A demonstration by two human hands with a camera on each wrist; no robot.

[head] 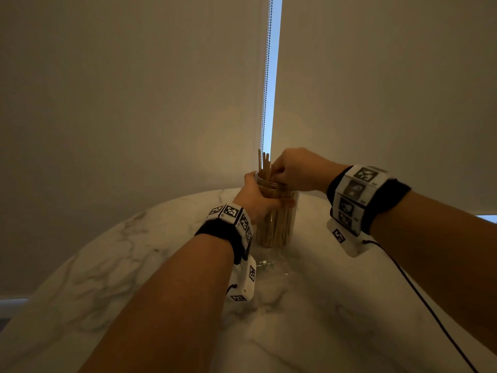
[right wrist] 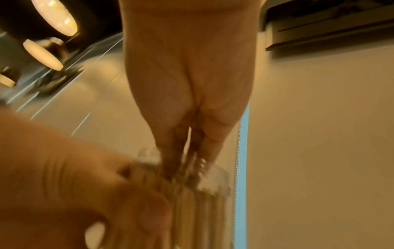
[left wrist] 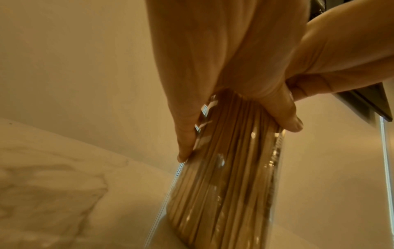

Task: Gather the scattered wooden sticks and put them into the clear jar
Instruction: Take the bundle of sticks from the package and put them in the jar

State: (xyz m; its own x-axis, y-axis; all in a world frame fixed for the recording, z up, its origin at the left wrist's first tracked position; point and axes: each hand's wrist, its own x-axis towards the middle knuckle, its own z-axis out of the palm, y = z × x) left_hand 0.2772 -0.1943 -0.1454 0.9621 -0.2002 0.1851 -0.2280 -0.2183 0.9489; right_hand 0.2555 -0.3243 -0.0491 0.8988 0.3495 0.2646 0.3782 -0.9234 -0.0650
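A clear jar [head: 278, 224] packed with upright wooden sticks stands on the far part of the marble table [head: 134, 265]. My left hand [head: 259, 196] grips the jar just below its rim, thumb on one side and fingers on the other; the left wrist view shows this hand [left wrist: 238, 136] wrapped round the jar [left wrist: 226, 193]. A few wooden sticks [head: 264, 162] poke up out of the mouth. My right hand [head: 281, 175] hovers over the mouth with fingers curled down, pinching sticks at the rim. Blur in the right wrist view hides the exact hold of the right hand [right wrist: 189, 151] at the jar [right wrist: 202, 210].
The table is round, and its far edge runs close behind the jar. Roller blinds hang behind with a bead chain [head: 266, 90] in the gap. A crumpled clear wrapper [head: 265, 265] lies just in front of the jar. A black cable [head: 430, 305] trails from my right wrist.
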